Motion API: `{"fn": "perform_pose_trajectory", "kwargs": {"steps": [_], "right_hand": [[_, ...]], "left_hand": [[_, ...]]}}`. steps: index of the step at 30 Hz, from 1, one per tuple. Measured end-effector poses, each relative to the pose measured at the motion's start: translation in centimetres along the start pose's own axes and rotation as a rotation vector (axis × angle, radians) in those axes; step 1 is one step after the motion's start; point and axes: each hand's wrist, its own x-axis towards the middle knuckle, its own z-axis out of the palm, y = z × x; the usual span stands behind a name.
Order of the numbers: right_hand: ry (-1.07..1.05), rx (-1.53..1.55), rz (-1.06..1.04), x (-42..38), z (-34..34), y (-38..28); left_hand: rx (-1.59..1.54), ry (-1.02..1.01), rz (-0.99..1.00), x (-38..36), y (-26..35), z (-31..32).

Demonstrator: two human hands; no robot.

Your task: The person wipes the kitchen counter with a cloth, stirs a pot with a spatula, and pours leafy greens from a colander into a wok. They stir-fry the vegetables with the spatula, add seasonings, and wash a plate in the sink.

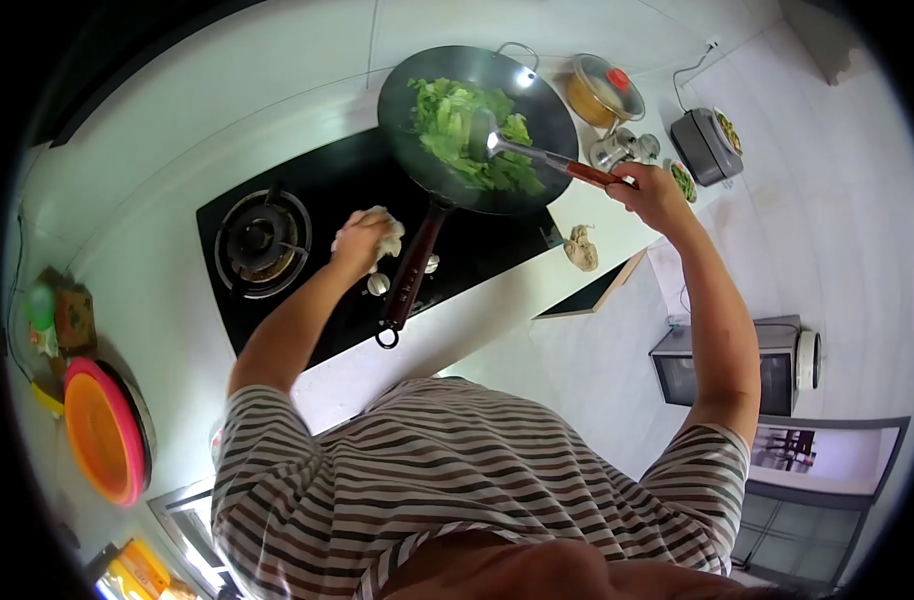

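A dark wok point(545, 110) sits on the right side of the black gas stove point(327, 180), its long handle point(412, 270) pointing toward me. Chopped leafy greens point(457, 125) lie inside it. My right hand point(649, 195) is closed around the wooden handle of a spatula point(547, 157), whose metal head rests among the greens. Left of the wok handle, my left hand point(360, 243) is closed on a crumpled whitish cloth point(389, 232) against the stove top. Stove knobs point(378, 284) are just below the cloth.
The other burner point(263, 243) is on the left. A glass pot with a lid point(604, 92), small jars point(622, 148) and a beige rag point(580, 248) stand or lie right of the wok. Farther right is a grey appliance point(704, 148). Orange and pink basins point(102, 430) are at far left.
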Motion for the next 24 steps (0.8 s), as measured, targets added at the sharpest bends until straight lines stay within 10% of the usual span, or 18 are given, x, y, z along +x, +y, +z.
{"fn": "perform_pose_trajectory", "kwargs": {"steps": [5, 10, 12, 17, 24], "right_hand": [[0.001, -0.052, -0.022, 0.2, -0.1, -0.3], [0.079, -0.150, -0.157, 0.1, 0.3, -0.2], [0.033, -0.165, -0.154, 0.0, -0.2, -0.7], [0.012, -0.141, -0.228, 1.1, -1.5, 1.0], [-0.010, -0.357, -0.583, 1.1, -7.4, -2.2]], "left_hand": [[-0.104, -0.002, 0.299, 5.5, 9.4, 7.8], [0.052, 0.001, 0.140, 6.8, 15.6, 20.2], [0.074, -0.171, 0.110, 7.2, 16.8, 19.0], [0.108, 0.338, 0.142, -0.2, 15.5, 14.9], [0.520, 0.085, -0.498, -15.7, 12.9, 1.1]]}}
